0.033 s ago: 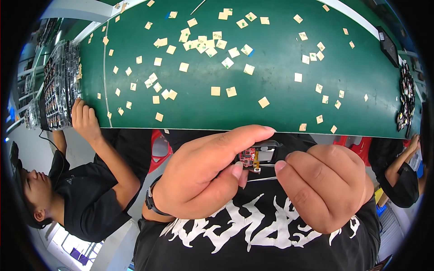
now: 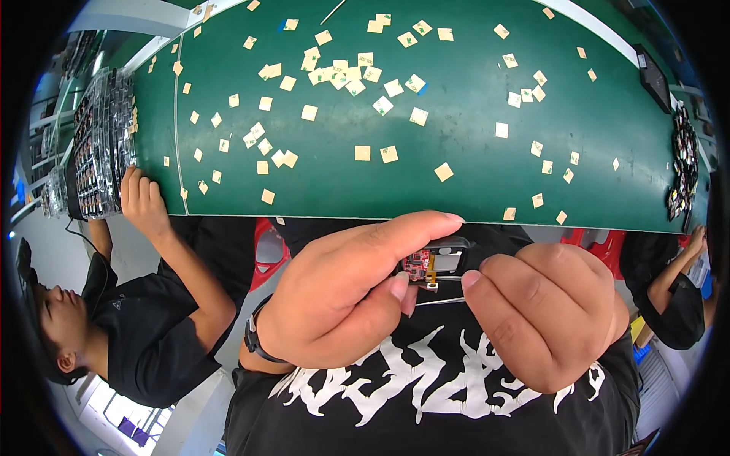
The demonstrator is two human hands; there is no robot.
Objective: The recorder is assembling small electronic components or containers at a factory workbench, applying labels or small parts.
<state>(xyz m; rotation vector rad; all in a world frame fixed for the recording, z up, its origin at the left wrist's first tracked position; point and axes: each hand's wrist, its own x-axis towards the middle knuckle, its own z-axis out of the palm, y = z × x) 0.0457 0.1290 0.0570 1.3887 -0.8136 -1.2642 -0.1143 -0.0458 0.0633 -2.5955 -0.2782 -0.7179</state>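
Green worktop (image 2: 327, 182) is carrying many scattered cream squares (image 2: 363, 153), several showing green print too small to read with confidence. At left, a co-worker's hand (image 2: 143, 199) is touching a stack of clear trays (image 2: 106, 144). Left hand (image 2: 334, 304) is holding a small black-cased device (image 2: 449, 262) just off the worktop's near edge, fingers clamping it, red circuit board (image 2: 417, 266) showing. Right hand (image 2: 544, 319) is pinching a thin metal tool (image 2: 450, 278), fingers together, its tip reaching the device. Black shirt (image 2: 487, 437) is bearing large, jagged white lettering.
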